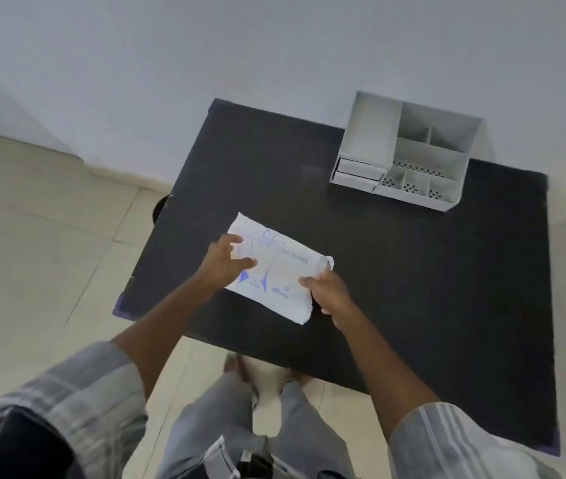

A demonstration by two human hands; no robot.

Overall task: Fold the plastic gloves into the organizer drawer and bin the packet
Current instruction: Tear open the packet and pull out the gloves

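On black table (412,288), near its front-left edge, glove packet (274,271) printed side up, left hand (221,262) pinching its left end, right hand (331,293) gripping torn right end, grey organizer (409,150) at back edge, well apart, bare tabletop between.

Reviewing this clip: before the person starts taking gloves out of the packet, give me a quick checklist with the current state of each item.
1. Both hands on the glove packet: ok, left hand and right hand grip opposite ends.
2. Packet resting on the table: ok.
3. Packet opened: cannot tell; right end looks torn.
4. Organizer within view, upright: ok.
5. Organizer drawer open to receive gloves: not ok, looks closed.
6. Bin located: cannot tell.
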